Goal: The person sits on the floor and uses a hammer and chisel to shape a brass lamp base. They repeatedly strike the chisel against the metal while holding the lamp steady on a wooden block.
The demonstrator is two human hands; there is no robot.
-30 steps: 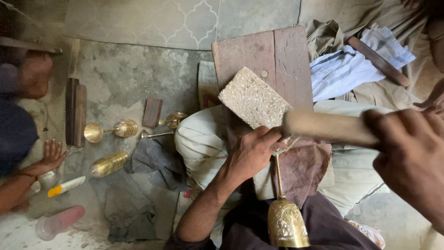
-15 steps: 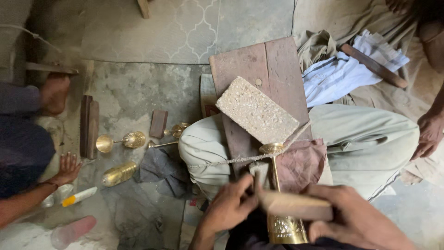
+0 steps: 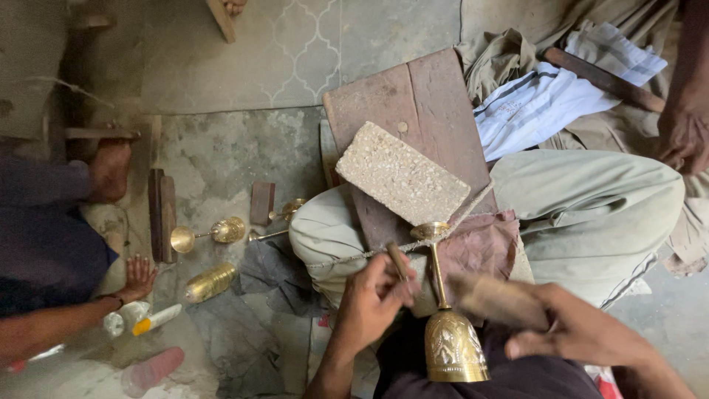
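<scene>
A brass goblet (image 3: pixel 452 341) lies in my lap, its engraved cup toward me and its thin stem and foot pointing away. My left hand (image 3: pixel 373 299) is closed on a small dark rod-like tool (image 3: pixel 399 262) held just left of the stem. My right hand (image 3: pixel 572 331) grips a wooden mallet (image 3: pixel 496 297), blurred, just right of the stem. A pale rough block (image 3: pixel 400 174) rests on a reddish wooden board (image 3: pixel 421 118) across my knees, and a thin cord (image 3: pixel 354 255) runs over my left knee by the goblet's foot.
On the stone floor at left lie a brass goblet (image 3: pixel 205 233), a brass cup (image 3: pixel 209 281), wooden pieces (image 3: pixel 161 213) and a small tube (image 3: pixel 156 319). A person in dark clothing (image 3: pixel 44 244) crouches at the left. Another person's hand (image 3: pixel 683 137) and folded cloth (image 3: pixel 546 100) are at upper right.
The mallet came down from the raised right side to beside the goblet's stem. My left hand moved off the board toward my lap and now holds the small tool.
</scene>
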